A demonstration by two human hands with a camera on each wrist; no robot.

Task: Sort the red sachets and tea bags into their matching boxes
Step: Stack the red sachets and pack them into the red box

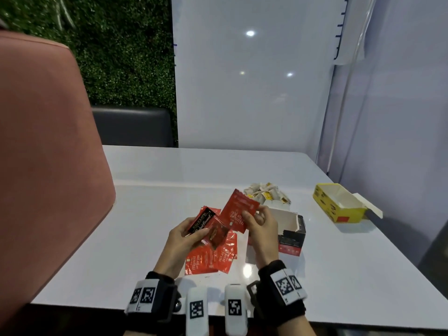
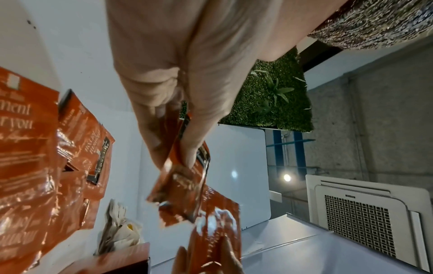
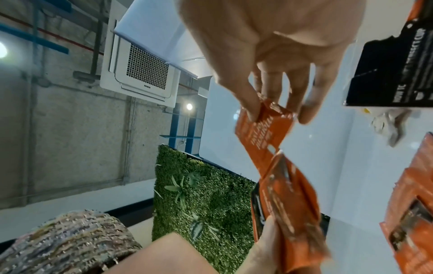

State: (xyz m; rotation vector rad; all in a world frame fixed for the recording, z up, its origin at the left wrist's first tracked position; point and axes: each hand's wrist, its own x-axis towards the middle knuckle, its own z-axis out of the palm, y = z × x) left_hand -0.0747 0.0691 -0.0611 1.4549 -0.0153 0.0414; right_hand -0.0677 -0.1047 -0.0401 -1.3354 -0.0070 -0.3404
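Observation:
My left hand (image 1: 191,235) pinches a red sachet with a black band (image 1: 208,226) above the table, thumb on its face. In the left wrist view the same left hand (image 2: 180,159) grips that sachet (image 2: 180,187). My right hand (image 1: 258,220) pinches a second red sachet (image 1: 238,212) by its lower corner, held upright; the right wrist view shows this right hand (image 3: 276,111) on that sachet (image 3: 260,133). More red sachets (image 1: 211,259) lie on the table beneath my hands. A heap of tea bags (image 1: 266,195) sits behind the open black-and-red box (image 1: 291,235). An open yellow box (image 1: 339,202) stands far right.
The white table (image 1: 157,190) runs left and back with bare surface. A pink chair back (image 1: 43,146) rises at the left edge. A white board and a translucent partition stand behind and right of the table.

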